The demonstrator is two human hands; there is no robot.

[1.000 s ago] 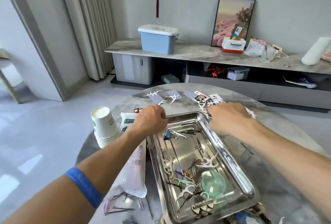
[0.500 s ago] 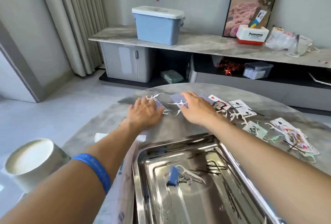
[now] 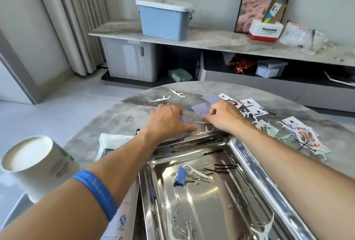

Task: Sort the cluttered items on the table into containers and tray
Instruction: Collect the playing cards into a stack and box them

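Two hands are working past the steel tray's (image 3: 255, 165) far rim on the bench (image 3: 119, 117): left hand (image 3: 167, 122) pressing flat on a blue-backed card (image 3: 186, 120), right hand (image 3: 223, 117) pinching another card's (image 3: 200, 110) near corner, its length running away from that grip.

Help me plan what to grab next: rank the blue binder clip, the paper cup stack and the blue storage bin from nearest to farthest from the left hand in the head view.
From the left hand:
1. Blue binder clip, in the steel tray, toward the person.
2. Paper cup stack, at the table's left edge.
3. Blue storage bin, on the far sideboard, off the table.
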